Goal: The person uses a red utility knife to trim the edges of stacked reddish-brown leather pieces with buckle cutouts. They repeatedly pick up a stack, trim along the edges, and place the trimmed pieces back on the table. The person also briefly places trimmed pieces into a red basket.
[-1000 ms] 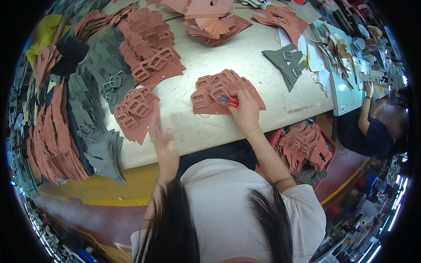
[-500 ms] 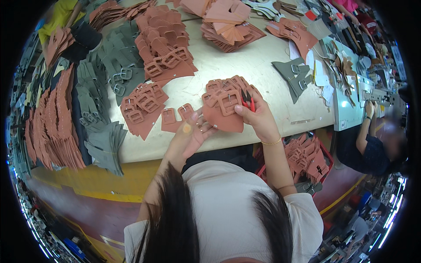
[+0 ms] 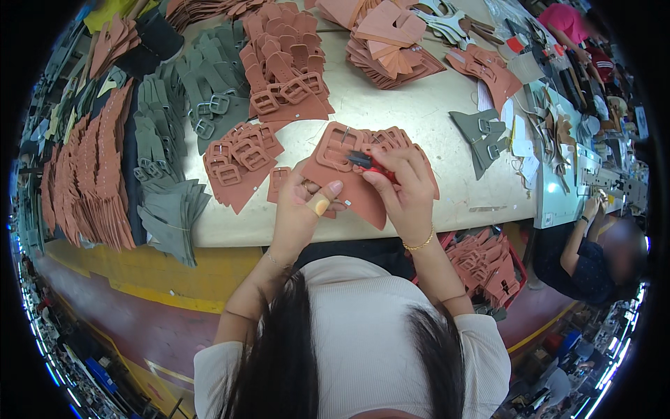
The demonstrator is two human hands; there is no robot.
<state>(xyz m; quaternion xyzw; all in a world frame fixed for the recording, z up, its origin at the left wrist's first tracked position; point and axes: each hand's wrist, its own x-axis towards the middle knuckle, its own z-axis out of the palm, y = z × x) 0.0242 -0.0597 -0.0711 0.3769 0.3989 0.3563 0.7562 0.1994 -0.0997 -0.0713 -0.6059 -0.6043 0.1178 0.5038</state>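
My left hand holds a brown leather strap piece with a buckle lifted above the table's near edge. My right hand grips a small red and black snipping tool with its tip at the piece. Beneath them lies a fanned pile of the same brown buckle pieces. A second small pile of brown buckle pieces rests just left of my left hand. A plaster wraps my left thumb.
The white table carries stacks of brown pieces and grey-green pieces. A red crate of brown pieces stands on the floor at right. Another person works at a sewing station on the right.
My left hand moved from the table edge to the brown pile and lifted one buckle piece. My right hand with the tool came toward me to meet it.
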